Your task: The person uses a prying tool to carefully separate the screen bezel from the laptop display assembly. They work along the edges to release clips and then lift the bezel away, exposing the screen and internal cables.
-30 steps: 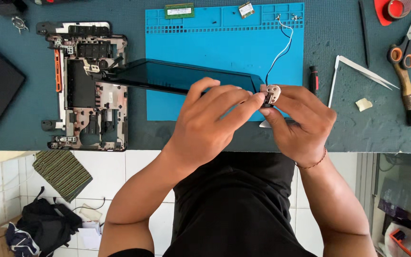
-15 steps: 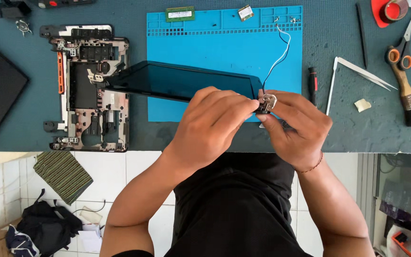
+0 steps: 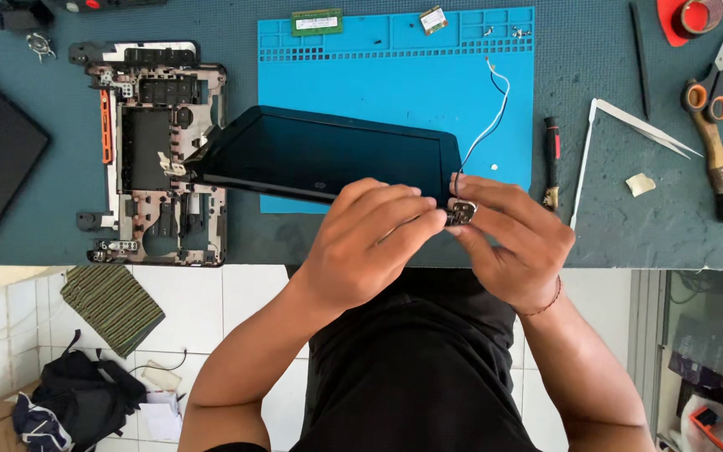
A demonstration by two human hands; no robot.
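Screen panel [image 3: 328, 155], dark and tilted, hangs above the blue mat [image 3: 395, 75], one corner resting on the stripped laptop base [image 3: 156, 151]. Left hand [image 3: 370, 243] and right hand [image 3: 516, 243] both pinch the small metal hinge [image 3: 462, 212] at its near corner, fingers closed tight. Thin wires [image 3: 487, 117] trail up from there. Screwdriver [image 3: 551, 159], tweezers [image 3: 629, 134] and scissors [image 3: 709, 84] lie to the right.
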